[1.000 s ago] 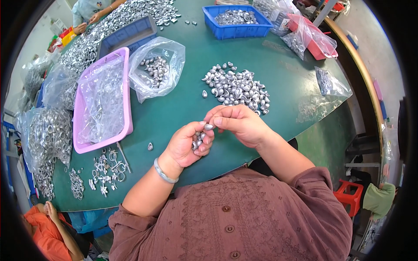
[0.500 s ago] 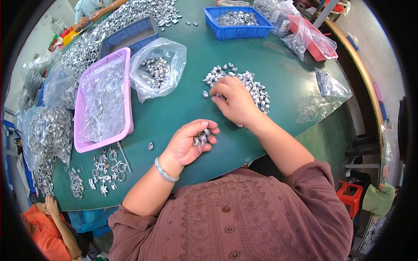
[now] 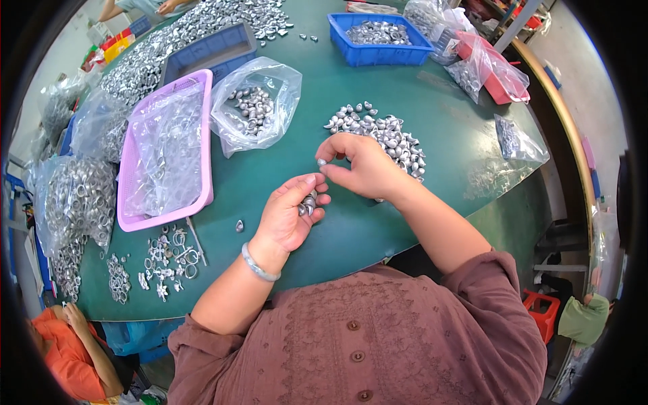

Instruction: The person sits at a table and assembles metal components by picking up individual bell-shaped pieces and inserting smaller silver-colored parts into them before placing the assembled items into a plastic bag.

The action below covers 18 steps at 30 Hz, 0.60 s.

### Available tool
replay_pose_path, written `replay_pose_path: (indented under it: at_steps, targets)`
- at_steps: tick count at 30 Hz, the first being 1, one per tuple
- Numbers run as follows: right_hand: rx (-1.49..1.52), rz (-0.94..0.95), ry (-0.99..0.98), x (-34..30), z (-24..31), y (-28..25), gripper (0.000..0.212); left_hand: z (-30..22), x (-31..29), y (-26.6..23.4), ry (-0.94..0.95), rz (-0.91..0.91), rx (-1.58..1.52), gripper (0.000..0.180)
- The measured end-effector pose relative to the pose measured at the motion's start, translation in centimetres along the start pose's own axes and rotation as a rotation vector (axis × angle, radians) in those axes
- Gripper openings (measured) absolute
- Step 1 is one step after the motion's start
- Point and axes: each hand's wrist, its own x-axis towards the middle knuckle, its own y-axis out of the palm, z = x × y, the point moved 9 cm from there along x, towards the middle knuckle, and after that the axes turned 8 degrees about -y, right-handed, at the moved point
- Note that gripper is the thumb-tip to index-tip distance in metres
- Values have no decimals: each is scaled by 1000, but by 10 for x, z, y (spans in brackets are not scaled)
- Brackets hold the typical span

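My left hand, palm up with a pale bangle at the wrist, curls around several small silver metal pieces. Between the thumb and forefinger of my right hand is one silver metal piece, held just above the left fingertips. Past the right hand lies a loose pile of rounded, shell-like silver pieces, partly hidden by that hand. A lone silver piece rests on the green table left of my left hand.
Left of my hands stand an open clear bag of silver pieces and a pink basket. Ring-shaped parts lie nearby. Blue trays, a red tray and a big silver heap line the far side. Other people sit around the table.
My right hand has drawn back from the pile toward my left hand, with a silver piece now showing in its pinch. The left hand has risen slightly, and the view has shifted a little.
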Motion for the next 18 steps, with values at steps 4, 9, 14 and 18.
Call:
replay_pose_path:
  at_steps: [4,9,14,18]
  targets:
    - [59,-101,-77,-12,24,-7,14,-6,-5,9,88,3,90,17]
    - [18,-149,-168,-24,39,-12,10,-7,-10,17,107,30,134,14]
    - [-48,-158,-204,-30,46,-13,11,-6,-11,19,100,43,151,14]
    - [-72,-155,-188,-32,47,-13,13,-4,-10,18,91,58,168,14]
